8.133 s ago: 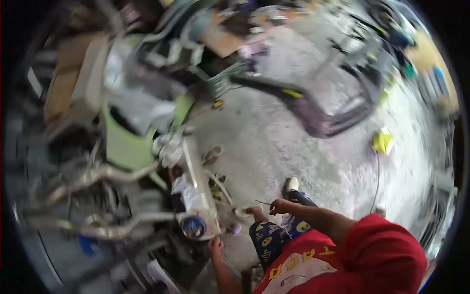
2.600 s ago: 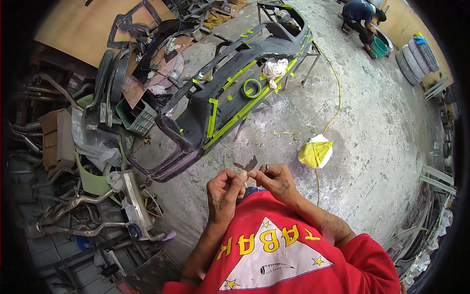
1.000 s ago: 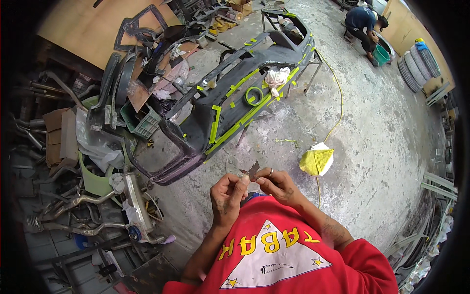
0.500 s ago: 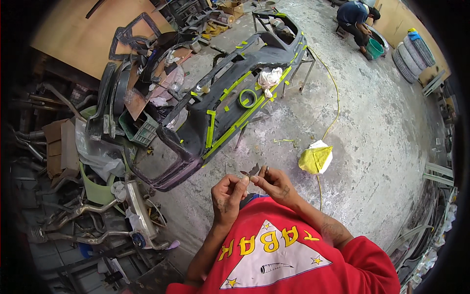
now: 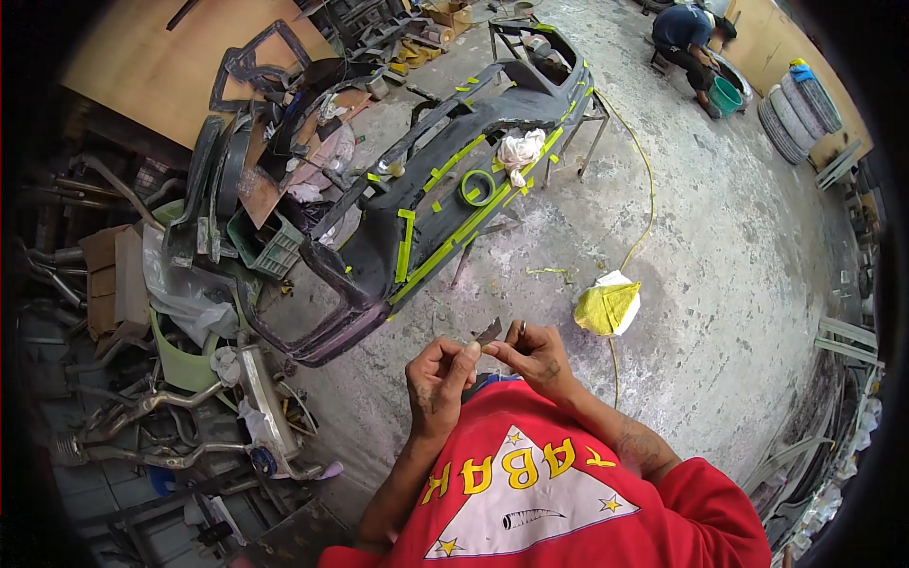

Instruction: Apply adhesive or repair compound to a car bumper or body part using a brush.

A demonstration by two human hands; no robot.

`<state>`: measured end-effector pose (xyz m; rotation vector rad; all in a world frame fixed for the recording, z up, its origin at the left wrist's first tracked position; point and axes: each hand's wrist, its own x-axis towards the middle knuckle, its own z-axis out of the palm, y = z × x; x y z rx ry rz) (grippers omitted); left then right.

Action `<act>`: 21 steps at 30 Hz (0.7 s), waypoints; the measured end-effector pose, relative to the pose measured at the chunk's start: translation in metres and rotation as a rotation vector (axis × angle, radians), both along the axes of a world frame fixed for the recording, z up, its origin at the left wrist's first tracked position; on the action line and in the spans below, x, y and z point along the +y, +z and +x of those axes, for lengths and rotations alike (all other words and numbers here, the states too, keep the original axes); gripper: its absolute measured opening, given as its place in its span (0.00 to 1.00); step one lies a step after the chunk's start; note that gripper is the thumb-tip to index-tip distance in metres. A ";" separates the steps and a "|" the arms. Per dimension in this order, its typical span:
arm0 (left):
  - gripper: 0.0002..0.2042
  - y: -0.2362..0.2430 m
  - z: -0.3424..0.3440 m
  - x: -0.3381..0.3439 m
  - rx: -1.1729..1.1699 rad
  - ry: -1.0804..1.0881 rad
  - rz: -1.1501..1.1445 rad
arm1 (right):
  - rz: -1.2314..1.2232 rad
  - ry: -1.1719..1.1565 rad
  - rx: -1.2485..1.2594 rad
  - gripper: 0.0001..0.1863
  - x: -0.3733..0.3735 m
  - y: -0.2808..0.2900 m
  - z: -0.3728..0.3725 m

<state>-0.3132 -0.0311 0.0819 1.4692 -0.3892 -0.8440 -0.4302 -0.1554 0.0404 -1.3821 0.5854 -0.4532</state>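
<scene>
My left hand [image 5: 440, 379] and my right hand [image 5: 530, 362] meet in front of my red shirt, both pinching a small, thin, dark scrap [image 5: 489, 331] between thumbs and fingertips. I cannot make out what the scrap is. Beyond them, a long dark grey car bumper [image 5: 445, 199] rests on metal stands, marked with strips of yellow-green tape. A roll of green tape [image 5: 466, 191] and a crumpled white cloth [image 5: 521, 151] lie on it.
At the upper right a co-worker [image 5: 682, 38] crouches over a green bucket [image 5: 725, 100] near stacked tyres [image 5: 795, 123]. A yellow-and-white bundle [image 5: 601, 308] lies beside a cord on the floor. Exhaust pipes [image 5: 161, 450], a crate [image 5: 270, 248] and cardboard [image 5: 118, 284] crowd the left.
Eight seconds ago my hands were apart, the right holding a thin object, and the blurred view faced differently. Recently both have stayed together on the scrap, with slight shifts.
</scene>
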 end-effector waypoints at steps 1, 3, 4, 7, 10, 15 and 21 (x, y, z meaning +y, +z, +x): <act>0.13 0.000 0.000 0.000 -0.004 -0.004 0.012 | -0.001 0.000 0.001 0.17 0.000 0.000 0.000; 0.13 0.001 0.000 0.001 0.025 -0.005 0.009 | -0.111 -0.004 0.025 0.15 0.000 0.000 0.000; 0.13 0.001 0.001 0.001 0.055 -0.008 0.005 | -0.111 -0.003 0.026 0.15 -0.001 0.003 0.000; 0.13 -0.001 0.002 0.001 0.026 -0.023 0.035 | -0.160 0.071 0.084 0.14 -0.003 0.012 -0.002; 0.12 -0.008 0.001 0.001 0.055 -0.023 0.009 | -0.141 0.117 0.089 0.15 -0.003 0.016 -0.004; 0.13 -0.005 -0.004 0.000 0.045 -0.017 0.008 | -0.137 0.101 0.061 0.12 -0.002 0.016 -0.008; 0.13 -0.004 -0.008 0.000 0.060 -0.022 -0.016 | -0.140 0.029 0.001 0.12 -0.002 0.006 -0.011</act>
